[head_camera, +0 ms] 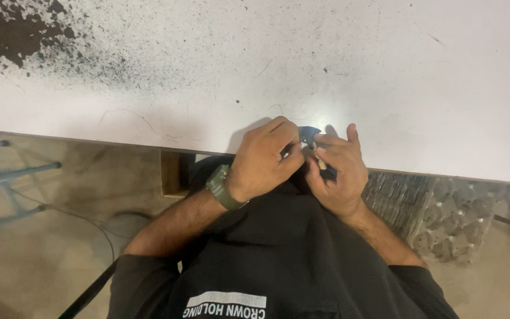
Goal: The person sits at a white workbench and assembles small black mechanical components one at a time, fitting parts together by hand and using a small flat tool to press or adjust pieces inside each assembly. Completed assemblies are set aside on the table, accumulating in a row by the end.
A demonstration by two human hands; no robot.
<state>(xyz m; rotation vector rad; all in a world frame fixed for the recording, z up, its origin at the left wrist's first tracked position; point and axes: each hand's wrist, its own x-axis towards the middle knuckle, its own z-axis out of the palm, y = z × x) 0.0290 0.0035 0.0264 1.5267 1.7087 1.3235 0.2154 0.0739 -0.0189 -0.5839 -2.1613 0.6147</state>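
Both hands met at the near edge of the table point(385, 88), directly above the person's black shirt point(290, 254). The left hand point(264, 162) was curled, its fingertips pinched on a small dark part point(309, 134). The right hand point(337, 174) gripped the same part from the other side; a pale, slim piece point(320, 162) showed between its fingers, possibly a pin or tab, though the view was too small to tell. The part sat just over the table edge, between the two thumbs. A green watch point(222, 188) was on the left wrist.

Both hands covered most of the part. To the right, below the table edge, lay a clear plastic tray sheet point(444, 218) with rows of round pockets; their contents could not be made out. To the left stood a blue-grey metal frame point(7, 177), and a dark cable point(84, 221) ran across the floor point(42, 266).

The tabletop was white, scratched, and heavily speckled with black powder point(7, 35) at its far left corner. The floor was bare and tan.
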